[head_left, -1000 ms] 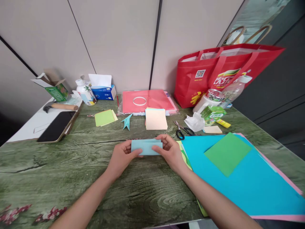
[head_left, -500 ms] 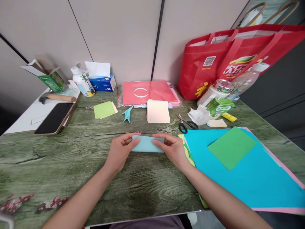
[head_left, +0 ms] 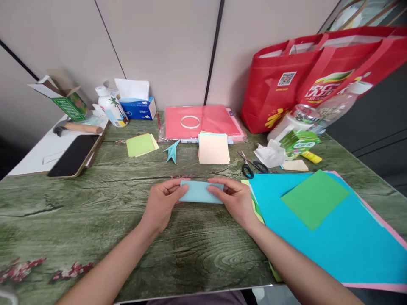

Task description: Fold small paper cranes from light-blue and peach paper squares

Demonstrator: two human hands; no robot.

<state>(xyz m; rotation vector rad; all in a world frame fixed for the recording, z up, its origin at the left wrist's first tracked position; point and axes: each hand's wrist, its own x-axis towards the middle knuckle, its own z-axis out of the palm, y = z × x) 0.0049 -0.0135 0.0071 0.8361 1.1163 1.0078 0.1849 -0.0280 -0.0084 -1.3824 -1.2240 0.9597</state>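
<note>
A folded light-blue paper lies flat on the green wood-grain table, a long narrow rectangle. My left hand pinches its left end with thumb and fingers. My right hand pinches its right end the same way. Both hands rest on the table in the middle of the view.
A big blue sheet with a green square lies at right. Behind the hands are scissors, a cream paper stack, a small blue paper crane, green-yellow squares, red paper with a tape ring. A phone lies left, a red bag back right.
The hands keep their grip on the blue paper, which went from slightly raised to lying flat on the table. The camera has shifted a little, so everything sits slightly further right.
</note>
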